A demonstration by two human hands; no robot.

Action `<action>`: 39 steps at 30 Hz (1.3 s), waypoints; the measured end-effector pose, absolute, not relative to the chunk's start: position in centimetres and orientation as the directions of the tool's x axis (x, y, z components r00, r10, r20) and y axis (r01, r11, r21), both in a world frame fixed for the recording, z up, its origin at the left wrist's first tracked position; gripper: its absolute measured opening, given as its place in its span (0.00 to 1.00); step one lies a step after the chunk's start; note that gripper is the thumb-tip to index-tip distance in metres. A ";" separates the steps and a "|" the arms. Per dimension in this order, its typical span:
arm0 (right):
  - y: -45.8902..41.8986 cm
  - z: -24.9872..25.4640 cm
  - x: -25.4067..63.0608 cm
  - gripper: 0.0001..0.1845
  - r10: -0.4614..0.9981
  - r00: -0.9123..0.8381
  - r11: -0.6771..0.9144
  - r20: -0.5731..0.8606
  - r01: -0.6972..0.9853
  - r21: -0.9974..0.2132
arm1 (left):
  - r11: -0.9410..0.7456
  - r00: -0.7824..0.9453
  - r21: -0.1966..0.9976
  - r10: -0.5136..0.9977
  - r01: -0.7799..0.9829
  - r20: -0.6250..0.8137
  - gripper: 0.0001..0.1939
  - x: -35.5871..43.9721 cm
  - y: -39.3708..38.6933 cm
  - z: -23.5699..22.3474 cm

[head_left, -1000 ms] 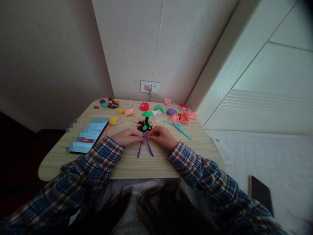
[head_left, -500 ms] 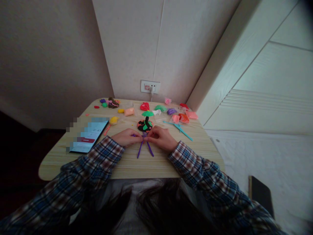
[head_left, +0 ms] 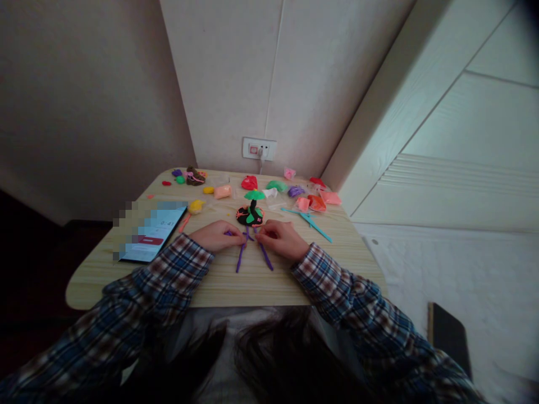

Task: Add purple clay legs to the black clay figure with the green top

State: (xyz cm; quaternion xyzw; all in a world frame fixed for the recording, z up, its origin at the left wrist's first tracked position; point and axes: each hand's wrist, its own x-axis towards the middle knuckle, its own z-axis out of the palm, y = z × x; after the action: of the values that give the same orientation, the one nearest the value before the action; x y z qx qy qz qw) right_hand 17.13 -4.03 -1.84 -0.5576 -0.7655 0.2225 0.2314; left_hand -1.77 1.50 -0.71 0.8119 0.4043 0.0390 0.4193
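Observation:
My left hand (head_left: 218,235) pinches the upper part of a thin purple clay strip (head_left: 240,261) between thumb and fingertips. Opposite it, my right hand (head_left: 284,240) has thumb and fingers closed on a second purple clay strip (head_left: 266,258). Both strips slant down toward me on the tabletop, their lower ends spread apart. A further bit of purple clay lies between the hands, partly covered by fingers. Just beyond my fingertips stands a clay model (head_left: 250,215) with a black base, orange edging and a green-topped tree.
A tablet (head_left: 154,238) lies left on the wooden table (head_left: 210,289). Bagged clay, such as a red pack (head_left: 249,182) and an orange pack (head_left: 316,203), lines the back. Turquoise modelling tools (head_left: 314,224) lie right; a brown clay piece (head_left: 195,177) sits far left. A wall socket (head_left: 259,149) is behind.
My right hand has shifted slightly right, away from my left, carrying the right purple strip with it. The gap between the two strips is wider. My left hand has barely moved.

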 end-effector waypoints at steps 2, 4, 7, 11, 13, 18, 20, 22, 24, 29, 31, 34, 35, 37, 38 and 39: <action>-3.9 -2.0 17.2 0.15 0.955 -0.279 0.285 0.104 0.759 -0.586 | -0.339 0.669 0.691 0.688 0.638 -0.280 0.16 -1.9 1.7 -0.7; -3.8 -2.2 17.3 0.15 0.954 -0.282 0.290 0.105 0.764 -0.576 | -0.352 0.651 0.670 0.713 0.653 -0.260 0.16 -2.1 1.7 -0.6; -3.7 -2.4 17.5 0.15 0.956 -0.279 0.282 0.095 0.773 -0.568 | -0.389 0.555 0.605 0.825 0.695 -0.108 0.14 -2.1 1.4 -0.2; -3.8 -2.3 17.4 0.15 0.958 -0.274 0.272 0.083 0.782 -0.561 | -0.454 0.519 0.512 0.854 0.729 0.019 0.13 -1.7 0.9 -0.3; -3.8 -2.2 17.4 0.15 0.960 -0.268 0.270 0.088 0.782 -0.561 | -0.496 0.557 0.494 0.830 0.714 0.029 0.12 -1.4 0.7 -0.6; -3.8 -2.2 17.3 0.15 0.961 -0.263 0.263 0.081 0.787 -0.558 | -0.517 0.553 0.433 0.832 0.738 0.048 0.11 -0.9 0.4 -1.1; -3.8 -2.2 17.3 0.14 0.962 -0.266 0.258 0.069 0.788 -0.560 | -0.516 0.548 0.421 0.835 0.746 0.052 0.11 -0.8 0.3 -1.2; -3.9 -2.1 17.3 0.14 0.961 -0.271 0.258 0.061 0.793 -0.551 | -0.517 0.544 0.414 0.837 0.750 0.060 0.11 -0.8 0.3 -1.3; -4.0 -2.0 17.2 0.15 0.954 -0.294 0.277 0.056 0.799 -0.534 | -0.512 0.538 0.413 0.841 0.753 0.060 0.11 -0.8 0.3 -1.3; -4.2 -1.6 17.1 0.14 0.948 -0.313 0.301 0.060 0.816 -0.493 | -0.502 0.535 0.419 0.844 0.757 0.045 0.11 -0.8 0.3 -1.4; -4.2 -1.5 17.1 0.09 0.956 -0.284 0.280 0.071 0.817 -0.505 | -0.497 0.529 0.425 0.847 0.757 0.050 0.11 -0.8 0.3 -1.4; -4.2 -1.5 17.1 0.04 0.966 -0.245 0.249 0.080 0.811 -0.529 | -0.495 0.523 0.433 0.850 0.754 0.061 0.11 -0.8 0.4 -1.4; -4.2 -1.6 17.1 0.05 0.969 -0.234 0.241 0.082 0.812 -0.532 | -0.495 0.525 0.435 0.849 0.752 0.059 0.11 -0.8 0.4 -1.4; -4.2 -1.6 17.1 0.07 0.972 -0.219 0.231 0.088 0.813 -0.535 | -0.500 0.542 0.445 0.839 0.743 0.038 0.11 -0.9 0.5 -1.3; -4.2 -1.7 17.1 0.08 0.972 -0.216 0.230 0.091 0.811 -0.537 | -0.501 0.552 0.453 0.834 0.737 0.025 0.11 -1.0 0.5 -1.3; -4.1 -1.7 17.1 0.08 0.971 -0.218 0.234 0.094 0.809 -0.539 | -0.502 0.562 0.465 0.827 0.729 0.012 0.12 -1.1 0.6 -1.2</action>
State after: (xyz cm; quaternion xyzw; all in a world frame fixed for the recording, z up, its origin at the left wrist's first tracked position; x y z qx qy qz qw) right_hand 17.11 -4.13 -1.69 -0.5886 -0.7564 0.1915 0.2115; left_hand -1.05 0.57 -1.21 0.8588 0.4530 0.1169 0.2089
